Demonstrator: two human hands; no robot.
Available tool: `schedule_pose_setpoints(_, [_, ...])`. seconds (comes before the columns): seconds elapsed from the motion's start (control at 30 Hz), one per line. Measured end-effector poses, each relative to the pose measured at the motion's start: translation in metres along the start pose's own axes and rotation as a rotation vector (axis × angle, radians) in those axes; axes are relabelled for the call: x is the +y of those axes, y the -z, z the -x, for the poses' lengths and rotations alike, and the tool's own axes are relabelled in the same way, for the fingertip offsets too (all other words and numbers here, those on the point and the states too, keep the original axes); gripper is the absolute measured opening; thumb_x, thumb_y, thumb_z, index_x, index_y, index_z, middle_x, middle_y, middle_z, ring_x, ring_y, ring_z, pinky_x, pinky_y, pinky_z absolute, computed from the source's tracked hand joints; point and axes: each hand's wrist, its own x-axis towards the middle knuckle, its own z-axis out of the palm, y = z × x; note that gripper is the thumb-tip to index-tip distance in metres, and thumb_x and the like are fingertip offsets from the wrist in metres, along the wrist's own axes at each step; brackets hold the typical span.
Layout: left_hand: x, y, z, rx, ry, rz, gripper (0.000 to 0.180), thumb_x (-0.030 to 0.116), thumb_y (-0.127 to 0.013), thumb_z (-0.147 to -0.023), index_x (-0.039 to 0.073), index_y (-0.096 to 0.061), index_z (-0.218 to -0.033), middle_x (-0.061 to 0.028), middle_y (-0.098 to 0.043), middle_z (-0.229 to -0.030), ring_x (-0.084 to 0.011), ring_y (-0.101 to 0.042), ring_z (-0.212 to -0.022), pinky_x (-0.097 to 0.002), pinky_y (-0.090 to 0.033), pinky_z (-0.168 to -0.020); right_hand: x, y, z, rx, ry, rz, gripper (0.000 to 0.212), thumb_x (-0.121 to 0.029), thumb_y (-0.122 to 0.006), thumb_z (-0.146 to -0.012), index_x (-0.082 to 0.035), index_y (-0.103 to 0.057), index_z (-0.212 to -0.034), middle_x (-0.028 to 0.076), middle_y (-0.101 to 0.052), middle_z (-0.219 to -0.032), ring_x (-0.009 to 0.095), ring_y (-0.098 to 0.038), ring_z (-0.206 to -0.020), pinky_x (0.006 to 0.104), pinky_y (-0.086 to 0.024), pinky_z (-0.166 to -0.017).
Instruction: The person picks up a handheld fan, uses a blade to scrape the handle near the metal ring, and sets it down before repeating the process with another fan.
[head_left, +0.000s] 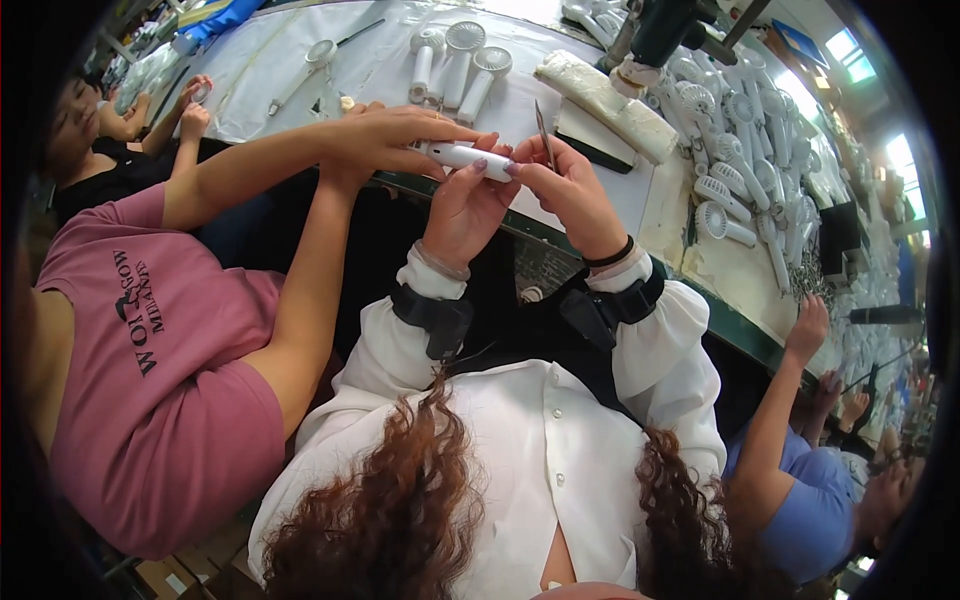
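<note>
Curly hair and white blouse nearest lens; white casing mid-grip

Watching remotely, I log outward from the fingers. Left hand: thumb and fingers pinch the white casing. Right hand: thumb and index tips drawn together at the casing's right end; a slim metal tool stands point-up in the same hand, probably parked there so it need not be set down. Casing lies roughly crosswise between both hands, above the near edge of the table. A co-worker's hand reaches over its left end; I cannot confirm how firmly it grips. My reading: support at both ends limits rolling.

Beyond: three white fans lie side by side, heads pointing away, presumably grouped for reach. Right: a heap of similar fans, past a pale padded roll.

Writing: dark lettering on the co-worker's pink shirt, not transcribed. No label legible to me on the casing.
</note>
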Motion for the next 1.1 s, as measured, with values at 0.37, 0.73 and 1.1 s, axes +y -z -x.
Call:
schedule_pose_setpoints(0.37, [0.0, -0.001, 0.013, 0.119, -0.207, 0.009, 0.03, 0.013, -0.051, -0.095, 0.006, -0.047, -0.124, -0.0111, -0.052, -0.129, -0.0222, -0.05, -0.119, -0.0394, -0.044, -0.099, 0.038, 0.023, 0.027, 0.308, 0.412, 0.621, 0.013, -0.005, -0.059, -0.085, -0.001, -0.059, -0.098, 0.005, -0.057, -0.084, 0.012, -0.05, -0.067, 0.0249, -0.041, -0.061])
schedule_pose_setpoints(0.73, [0.008, -0.019, 0.016, 0.251, -0.443, -0.973, 0.032, 0.01, -0.049, -0.096, 0.003, -0.04, -0.126, -0.0045, -0.059, -0.092, -0.0074, -0.055, -0.076, -0.02, -0.046, -0.068, 0.06, 0.037, 0.046, 0.323, 0.415, 0.738, 0.01, 0.0, -0.059, -0.082, -0.001, -0.059, -0.091, 0.009, -0.053, -0.077, 0.021, -0.051, -0.062, 0.0302, -0.04, -0.057])
schedule_pose_setpoints(1.1, [0.138, -0.017, -0.033, 0.853, -0.735, -1.673, 0.038, 0.016, -0.06, -0.089, 0.003, -0.047, -0.122, -0.0079, -0.06, -0.091, -0.0139, -0.058, -0.07, -0.0268, -0.049, -0.067, 0.058, 0.039, 0.047, 0.232, 0.41, 0.71, 0.009, 0.0, -0.063, -0.081, -0.002, -0.06, -0.089, 0.009, -0.055, -0.076, 0.022, -0.051, -0.058, 0.0306, -0.04, -0.053])
